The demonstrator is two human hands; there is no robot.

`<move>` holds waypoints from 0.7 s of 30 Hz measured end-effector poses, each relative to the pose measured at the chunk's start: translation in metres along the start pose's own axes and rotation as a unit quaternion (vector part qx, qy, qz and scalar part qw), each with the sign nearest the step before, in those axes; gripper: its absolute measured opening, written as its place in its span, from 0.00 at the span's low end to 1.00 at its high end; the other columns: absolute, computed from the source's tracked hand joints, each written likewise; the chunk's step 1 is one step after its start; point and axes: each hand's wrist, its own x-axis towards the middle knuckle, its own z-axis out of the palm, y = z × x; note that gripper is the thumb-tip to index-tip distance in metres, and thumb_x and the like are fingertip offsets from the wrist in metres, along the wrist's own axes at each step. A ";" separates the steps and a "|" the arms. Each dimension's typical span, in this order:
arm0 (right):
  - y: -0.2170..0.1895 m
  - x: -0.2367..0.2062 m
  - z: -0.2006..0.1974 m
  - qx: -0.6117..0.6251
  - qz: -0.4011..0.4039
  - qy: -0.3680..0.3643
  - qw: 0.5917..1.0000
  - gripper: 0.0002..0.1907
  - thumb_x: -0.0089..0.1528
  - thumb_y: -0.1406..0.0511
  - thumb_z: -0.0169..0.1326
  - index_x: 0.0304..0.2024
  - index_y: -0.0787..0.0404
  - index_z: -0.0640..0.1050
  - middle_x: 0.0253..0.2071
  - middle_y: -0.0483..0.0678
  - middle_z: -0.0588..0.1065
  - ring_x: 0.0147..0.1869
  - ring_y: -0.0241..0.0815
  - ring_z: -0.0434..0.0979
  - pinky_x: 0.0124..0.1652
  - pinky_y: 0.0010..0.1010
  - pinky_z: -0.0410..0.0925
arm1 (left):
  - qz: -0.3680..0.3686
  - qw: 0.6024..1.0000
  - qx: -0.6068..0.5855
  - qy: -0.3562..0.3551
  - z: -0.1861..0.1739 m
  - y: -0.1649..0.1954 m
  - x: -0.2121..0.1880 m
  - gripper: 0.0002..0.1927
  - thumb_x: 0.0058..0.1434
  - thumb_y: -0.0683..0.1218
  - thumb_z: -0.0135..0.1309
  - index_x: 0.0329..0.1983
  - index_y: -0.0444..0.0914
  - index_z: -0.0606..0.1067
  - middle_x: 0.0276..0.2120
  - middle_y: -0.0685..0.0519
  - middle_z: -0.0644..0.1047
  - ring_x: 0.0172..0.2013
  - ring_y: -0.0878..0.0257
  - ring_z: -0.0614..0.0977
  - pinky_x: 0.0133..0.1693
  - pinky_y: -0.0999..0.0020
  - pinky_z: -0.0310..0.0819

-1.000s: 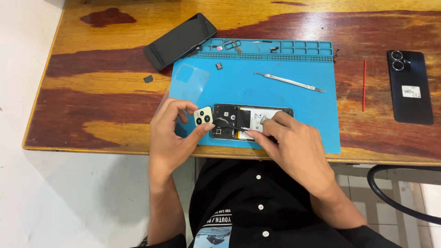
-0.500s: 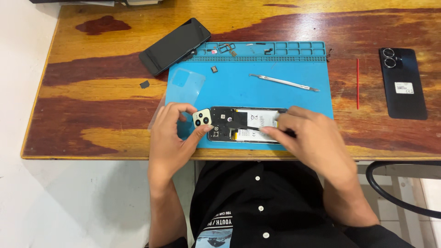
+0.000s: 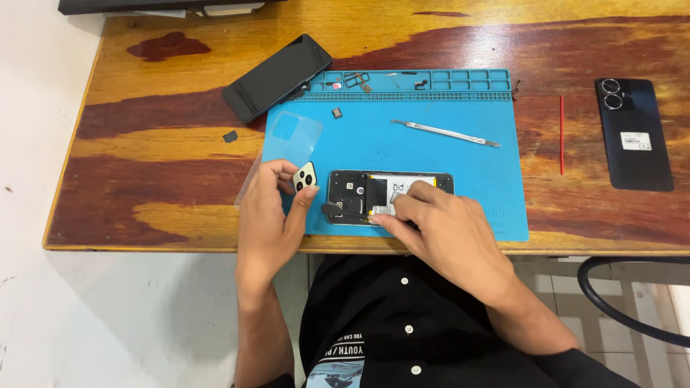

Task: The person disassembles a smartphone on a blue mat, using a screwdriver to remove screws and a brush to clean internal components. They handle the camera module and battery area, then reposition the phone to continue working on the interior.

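Blue silicone mat [image 3: 445, 151]: carries the opened black phone body [image 3: 388, 195] near its front edge.
Left hand [image 3: 269, 223]: fingers pinch the pale camera cover piece [image 3: 305, 177], now lifted clear of the body's left end.
Right hand [image 3: 449, 233]: fingertips press the body; nothing visibly gripped.

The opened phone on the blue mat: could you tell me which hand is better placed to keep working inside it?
Probably the right hand: its fingertips rest on the opened phone. The left hand is beside the phone, occupied holding a small pale camera cover.
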 end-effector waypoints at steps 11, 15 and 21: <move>0.026 -0.011 -0.031 -0.043 0.032 0.047 0.997 0.18 0.58 0.53 0.63 0.30 0.62 0.81 0.26 0.50 0.75 0.27 0.54 0.76 0.27 0.41 0.67 | 0.024 0.999 0.031 -0.020 -0.001 0.000 0.000 0.19 0.65 0.51 0.62 0.49 0.34 0.72 0.38 0.49 0.76 0.38 0.58 0.77 0.41 0.64 0.74; 0.024 0.001 -0.023 -0.065 0.053 0.056 0.995 0.18 0.60 0.54 0.63 0.29 0.62 0.81 0.26 0.50 0.74 0.28 0.55 0.76 0.27 0.43 0.66 | 0.021 0.998 0.053 -0.032 -0.001 0.001 0.001 0.16 0.65 0.50 0.61 0.48 0.35 0.73 0.38 0.49 0.77 0.38 0.58 0.77 0.41 0.64 0.74; 0.010 0.005 -0.008 0.008 -0.002 0.045 0.999 0.16 0.59 0.54 0.62 0.28 0.60 0.81 0.28 0.49 0.76 0.28 0.54 0.76 0.27 0.41 0.67 | 0.026 0.999 0.046 -0.014 -0.002 0.000 0.002 0.17 0.66 0.49 0.59 0.50 0.33 0.72 0.38 0.48 0.76 0.37 0.56 0.76 0.40 0.63 0.72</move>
